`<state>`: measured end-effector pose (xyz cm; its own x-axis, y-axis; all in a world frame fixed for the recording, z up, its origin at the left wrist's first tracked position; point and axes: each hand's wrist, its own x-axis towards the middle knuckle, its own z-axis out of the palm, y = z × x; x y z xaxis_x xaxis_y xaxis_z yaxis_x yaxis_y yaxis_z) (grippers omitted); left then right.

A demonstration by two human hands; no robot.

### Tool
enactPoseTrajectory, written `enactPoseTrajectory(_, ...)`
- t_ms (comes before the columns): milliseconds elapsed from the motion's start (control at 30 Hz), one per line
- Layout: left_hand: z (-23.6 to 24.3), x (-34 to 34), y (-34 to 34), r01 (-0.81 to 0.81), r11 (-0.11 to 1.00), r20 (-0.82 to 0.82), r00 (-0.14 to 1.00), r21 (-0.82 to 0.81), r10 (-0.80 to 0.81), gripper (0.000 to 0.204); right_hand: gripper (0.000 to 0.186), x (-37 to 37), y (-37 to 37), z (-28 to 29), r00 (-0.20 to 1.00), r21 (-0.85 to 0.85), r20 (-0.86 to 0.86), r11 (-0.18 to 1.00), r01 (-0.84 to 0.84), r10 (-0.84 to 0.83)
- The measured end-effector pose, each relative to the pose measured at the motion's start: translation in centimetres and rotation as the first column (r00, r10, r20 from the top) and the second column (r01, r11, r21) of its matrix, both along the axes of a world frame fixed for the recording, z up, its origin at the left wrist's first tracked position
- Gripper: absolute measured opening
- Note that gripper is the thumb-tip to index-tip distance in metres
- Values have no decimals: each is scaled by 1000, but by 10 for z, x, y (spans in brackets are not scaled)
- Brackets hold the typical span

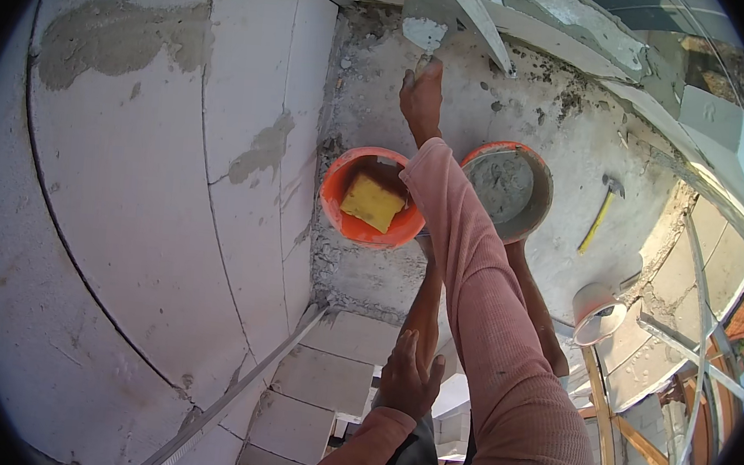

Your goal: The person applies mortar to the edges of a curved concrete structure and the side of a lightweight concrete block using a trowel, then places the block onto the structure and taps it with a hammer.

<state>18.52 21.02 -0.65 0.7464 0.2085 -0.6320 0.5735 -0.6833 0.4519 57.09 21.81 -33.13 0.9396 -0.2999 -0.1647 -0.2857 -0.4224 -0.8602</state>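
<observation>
My right arm, in a pink sleeve, stretches to the far side of the floor. There my right hand (422, 101) is closed round the handle of a trowel, whose flat grey blade (425, 2) carries a pale smear of mortar. Lower down, my left hand (411, 377) lies over my leg with its fingers stretched out, holding nothing. Beside my right forearm stands an orange bucket (333, 196) with a yellow sponge (372, 203) in it. On the forearm's other side is a bucket (538, 209) with an orange rim, holding wet grey mortar (502, 183).
Light block wall (242, 214) with mortar patches rises at the left. A hammer (600, 217) with a yellow handle lies on the floor at the right. A small pale bucket (595, 313) lies near the floor's edge, by wooden beams (642, 446). A slanting strip (485, 23) crosses beside the trowel.
</observation>
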Motion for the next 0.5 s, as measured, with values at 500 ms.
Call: enactPoseTrajectory(500,-2,13,-22,126,987,-109,987,104,-115,67,48,-155,-148,209,806,220,-235,837,-500,543)
